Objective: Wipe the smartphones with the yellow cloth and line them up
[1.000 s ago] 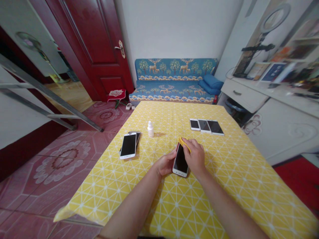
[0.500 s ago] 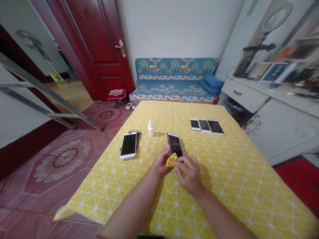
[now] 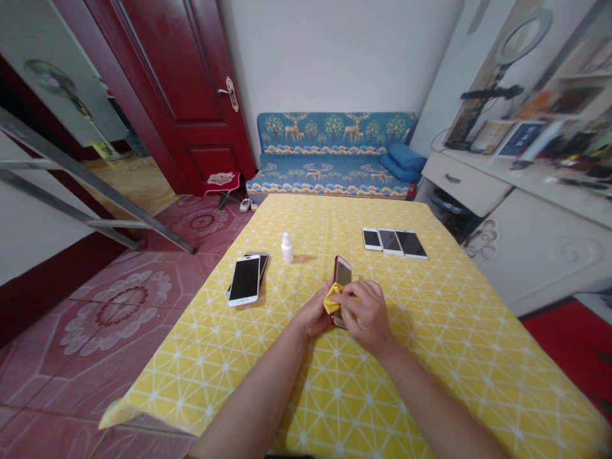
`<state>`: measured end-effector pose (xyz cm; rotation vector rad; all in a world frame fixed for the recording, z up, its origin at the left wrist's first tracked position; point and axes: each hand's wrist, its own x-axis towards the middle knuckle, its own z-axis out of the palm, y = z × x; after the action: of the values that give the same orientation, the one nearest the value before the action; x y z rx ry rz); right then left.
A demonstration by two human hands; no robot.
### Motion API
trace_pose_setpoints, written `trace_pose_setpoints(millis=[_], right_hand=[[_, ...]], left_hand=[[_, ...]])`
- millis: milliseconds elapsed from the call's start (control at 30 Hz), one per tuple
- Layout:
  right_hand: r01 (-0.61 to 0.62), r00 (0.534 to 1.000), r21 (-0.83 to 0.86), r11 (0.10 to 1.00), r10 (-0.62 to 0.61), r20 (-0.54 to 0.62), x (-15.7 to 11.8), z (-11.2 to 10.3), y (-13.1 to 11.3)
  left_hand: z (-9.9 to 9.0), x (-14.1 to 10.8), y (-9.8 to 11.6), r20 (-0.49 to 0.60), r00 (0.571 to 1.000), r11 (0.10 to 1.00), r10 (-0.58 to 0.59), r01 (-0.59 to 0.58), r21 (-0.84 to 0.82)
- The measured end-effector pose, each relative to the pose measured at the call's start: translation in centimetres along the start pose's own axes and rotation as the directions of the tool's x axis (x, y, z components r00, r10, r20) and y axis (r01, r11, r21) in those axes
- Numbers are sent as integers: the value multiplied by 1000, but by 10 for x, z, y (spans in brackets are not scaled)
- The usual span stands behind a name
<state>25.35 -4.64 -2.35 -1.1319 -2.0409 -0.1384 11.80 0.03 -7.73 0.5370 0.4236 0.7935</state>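
My left hand (image 3: 313, 313) grips a smartphone (image 3: 343, 273) with a red edge and a white front, tilted up above the table. Bunched in the fingers of my right hand (image 3: 367, 313) is a small yellow cloth (image 3: 333, 299), pressed against the phone's left edge and screen. The cloth and my right fingers cover the middle of the phone. Left of my hands a white phone (image 3: 245, 280) lies partly over a darker phone (image 3: 263, 261). Beyond my left hand stands a small white bottle (image 3: 287, 248).
Three phones lie side by side at the right: a small one (image 3: 371, 239), a middle one (image 3: 389, 241) and a larger one (image 3: 411, 244). A yellow patterned cloth (image 3: 215, 376) covers the table. Behind it is a blue sofa (image 3: 320, 167); a white cabinet (image 3: 549, 236) stands right.
The phone has turned and tilted onto its side in my left hand, moving slightly right. My right hand has shifted with the cloth from the lower corner up to the phone's middle.
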Motion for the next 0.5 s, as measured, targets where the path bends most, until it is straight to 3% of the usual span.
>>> trace_pose_setpoints(millis=[200,333,400,500], right_hand=[[-92,996,-103,990,90,-19,27,0,19],[-199,980,-147,969,194,-47,43,-4,34],[-277,960,-104,955,270,-75,45,-3,44],[-387,917,90,918,393,-71,39,1,60]], left_hand=[[5,-3,2,148,989,997,-29,17,81],[9,-10,6,168,986,993,-4,-15,113],[11,-12,9,159,987,993,-7,-12,118],[13,-13,11,168,986,996,-3,-12,89]])
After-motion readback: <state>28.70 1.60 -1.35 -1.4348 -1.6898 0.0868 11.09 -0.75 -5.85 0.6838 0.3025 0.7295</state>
